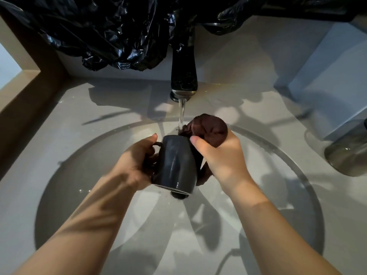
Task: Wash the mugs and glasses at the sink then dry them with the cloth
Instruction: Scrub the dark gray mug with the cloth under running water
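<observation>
One dark glossy mug (pixel 175 163) is held over the middle of the sink (pixel 79 195), clear of the basin floor. Long axis runs near-to-far: base toward the person & tipped down, mouth pointing away toward the faucet (pixel 184 76), top leaning a bit left. Handle (pixel 156 144) sticks out on the left side. Dark brown cloth (pixel 210 127) is bunched in a ball at the mug's far rim, w/ a tail hanging down the mug's right side; can't tell how far it goes into the mouth.

Both forearms are bare & reach in from the bottom edge, converging on the mug. Left hand (pixel 137 161) grips the handle side, fingers curled round it, thumb up near the handle's top. Right hand (pixel 220 157) is clenched round the cloth, thumb laid across it and touching the mug's right shoulder, wrist bent in.

Black plastic sheeting (pixel 111 36) is draped along the back, crumpled, covering the faucet's upper part. Bench (pixel 59 120) is pale grey, wet in spots, w/ hard shadows across it. Sink is a round shallow basin set in it. Water (pixel 181 114) runs in a thin stream from the faucet, landing just behind the mug's rim. Smoky glass (pixel 349 153) sits on the bench at far right, well apart. Drain (pixel 178 195) shows dark just under the mug's base.
</observation>
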`<state>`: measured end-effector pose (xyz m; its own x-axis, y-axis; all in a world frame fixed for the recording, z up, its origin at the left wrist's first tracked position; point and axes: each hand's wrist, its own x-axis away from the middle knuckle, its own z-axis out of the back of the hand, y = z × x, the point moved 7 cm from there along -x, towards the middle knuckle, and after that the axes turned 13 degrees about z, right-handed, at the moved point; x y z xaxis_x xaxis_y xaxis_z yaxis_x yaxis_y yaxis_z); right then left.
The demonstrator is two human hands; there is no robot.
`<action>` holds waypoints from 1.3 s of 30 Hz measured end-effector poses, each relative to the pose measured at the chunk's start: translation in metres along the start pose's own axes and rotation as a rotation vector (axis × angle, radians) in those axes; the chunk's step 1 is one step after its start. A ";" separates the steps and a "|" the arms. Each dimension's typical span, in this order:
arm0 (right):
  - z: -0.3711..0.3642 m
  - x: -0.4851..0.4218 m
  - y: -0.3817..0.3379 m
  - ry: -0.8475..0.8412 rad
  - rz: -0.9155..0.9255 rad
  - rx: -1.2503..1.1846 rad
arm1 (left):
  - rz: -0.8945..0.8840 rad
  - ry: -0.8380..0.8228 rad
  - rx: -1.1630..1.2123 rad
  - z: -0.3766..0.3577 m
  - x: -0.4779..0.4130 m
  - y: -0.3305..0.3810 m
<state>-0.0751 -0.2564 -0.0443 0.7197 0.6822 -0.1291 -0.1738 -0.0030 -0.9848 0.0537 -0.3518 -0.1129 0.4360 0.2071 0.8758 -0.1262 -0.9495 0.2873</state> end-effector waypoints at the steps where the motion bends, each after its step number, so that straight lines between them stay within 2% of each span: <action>1: -0.002 0.005 -0.001 0.030 0.035 0.053 | -0.012 0.022 0.013 0.001 -0.001 0.000; 3: -0.017 0.019 -0.006 -0.061 0.138 0.297 | -0.028 0.018 0.014 -0.002 -0.002 -0.002; 5: -0.042 0.036 -0.001 -0.345 0.131 0.599 | -0.045 -0.009 0.004 -0.006 -0.002 -0.003; 7: -0.053 0.049 0.007 -0.524 0.041 0.667 | -0.078 -0.008 -0.020 -0.002 0.000 -0.002; 8: -0.053 0.052 0.006 -0.545 0.005 0.605 | -0.110 0.004 -0.047 0.000 -0.001 0.001; 10: -0.050 0.042 0.006 -0.461 -0.032 0.403 | -0.182 0.015 -0.100 -0.001 0.002 0.004; 13: -0.033 0.014 0.009 -0.122 -0.110 0.045 | -0.288 0.035 -0.064 -0.005 0.006 0.008; 14: -0.028 0.012 0.012 -0.074 -0.120 -0.011 | -0.294 0.036 -0.032 -0.008 0.008 0.006; 16: -0.030 0.020 0.012 -0.126 -0.061 0.064 | -0.318 0.069 0.007 -0.008 0.011 0.005; 19: -0.054 0.046 0.010 -0.368 0.020 0.382 | -0.368 0.149 0.006 -0.001 0.009 0.008; 21: -0.061 0.052 0.010 -0.384 0.001 0.461 | -0.394 0.156 -0.015 -0.002 0.010 0.010; 24: -0.050 0.032 0.003 -0.190 0.050 0.329 | -0.457 0.094 -0.059 -0.010 0.016 0.014; 26: -0.039 0.018 0.006 -0.064 0.036 0.098 | -0.467 0.040 -0.026 -0.015 0.020 0.014; 29: -0.036 0.009 0.030 0.025 -0.219 -0.309 | -0.446 -0.023 0.106 -0.015 0.022 0.017; 33: -0.053 0.023 0.057 0.016 -0.646 -0.673 | -0.413 -0.088 0.243 -0.015 0.029 0.021; 36: -0.060 0.032 0.069 0.048 -0.774 -0.799 | -0.482 -0.052 0.098 -0.017 0.037 0.022; 39: -0.054 0.032 0.078 0.070 -0.833 -0.805 | -0.580 0.074 -0.249 -0.015 0.042 0.026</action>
<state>-0.0296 -0.2740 -0.1310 0.4500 0.6501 0.6122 0.8309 -0.0536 -0.5539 0.0553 -0.3642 -0.0632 0.4339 0.6954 0.5728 -0.0955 -0.5967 0.7968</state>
